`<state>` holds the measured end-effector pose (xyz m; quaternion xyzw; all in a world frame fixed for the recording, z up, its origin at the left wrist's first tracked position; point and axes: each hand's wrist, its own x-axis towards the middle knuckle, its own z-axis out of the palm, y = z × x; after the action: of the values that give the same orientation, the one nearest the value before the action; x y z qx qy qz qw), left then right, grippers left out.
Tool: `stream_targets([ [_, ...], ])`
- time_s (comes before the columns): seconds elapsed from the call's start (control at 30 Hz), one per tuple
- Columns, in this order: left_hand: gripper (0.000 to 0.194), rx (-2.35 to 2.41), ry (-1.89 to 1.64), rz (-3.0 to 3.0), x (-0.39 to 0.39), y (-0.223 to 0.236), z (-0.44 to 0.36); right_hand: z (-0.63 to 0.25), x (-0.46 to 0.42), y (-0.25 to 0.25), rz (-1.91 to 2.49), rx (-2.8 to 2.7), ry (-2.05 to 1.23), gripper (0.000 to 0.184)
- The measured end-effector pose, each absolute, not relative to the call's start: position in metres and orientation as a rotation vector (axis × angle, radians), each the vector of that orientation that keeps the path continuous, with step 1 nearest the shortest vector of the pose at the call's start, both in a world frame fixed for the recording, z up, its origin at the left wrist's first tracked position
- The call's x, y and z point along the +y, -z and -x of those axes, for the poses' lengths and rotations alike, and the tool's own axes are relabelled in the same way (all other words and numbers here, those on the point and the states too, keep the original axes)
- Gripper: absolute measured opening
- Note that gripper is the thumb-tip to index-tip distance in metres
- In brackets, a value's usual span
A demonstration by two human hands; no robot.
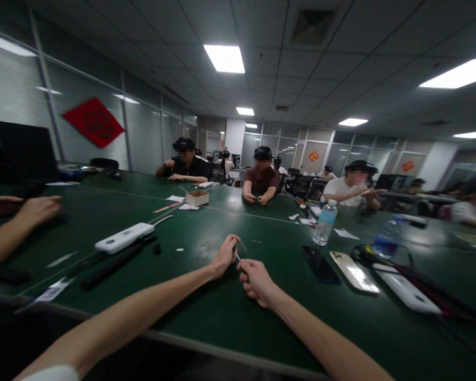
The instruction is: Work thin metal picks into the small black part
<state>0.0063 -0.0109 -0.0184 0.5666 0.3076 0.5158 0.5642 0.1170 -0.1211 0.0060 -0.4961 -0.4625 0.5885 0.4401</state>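
Note:
My left hand [225,255] and my right hand [257,283] meet above the dark green table [206,312], close to its near edge. A thin pale stick [238,256] shows between them, and the fingers of both hands close around it. Most of the stick is hidden by my fingers, so its full length cannot be seen. A small dark bit of its tip seems to stick out above my left hand, though it is too small to be sure.
A white power bank [124,238] and a black rod [111,267] lie to the left. Several phones [320,264] and a water bottle [324,222] stand to the right. A co-worker's hand [37,209] rests at far left, and other seated people sit across the table.

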Motion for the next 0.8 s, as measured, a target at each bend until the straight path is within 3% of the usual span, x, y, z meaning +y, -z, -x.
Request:
stream_targets([
  [0.37,0.035,0.647,-1.148,-1.363,-0.028,0.017,-0.016,-0.133,-0.106,-0.006,1.230,-0.894,-1.259,0.025],
  [0.53,0.028,0.480,-0.983,-1.152,-0.030,0.009,-0.013,-0.159,-0.107,-0.016,1.206,-1.159,-1.180,0.034],
  [0.8,0.035,0.396,-0.815,-0.944,-0.026,-0.002,0.000,-0.174,-0.112,-0.026,1.434,-1.855,-0.428,0.037],
])
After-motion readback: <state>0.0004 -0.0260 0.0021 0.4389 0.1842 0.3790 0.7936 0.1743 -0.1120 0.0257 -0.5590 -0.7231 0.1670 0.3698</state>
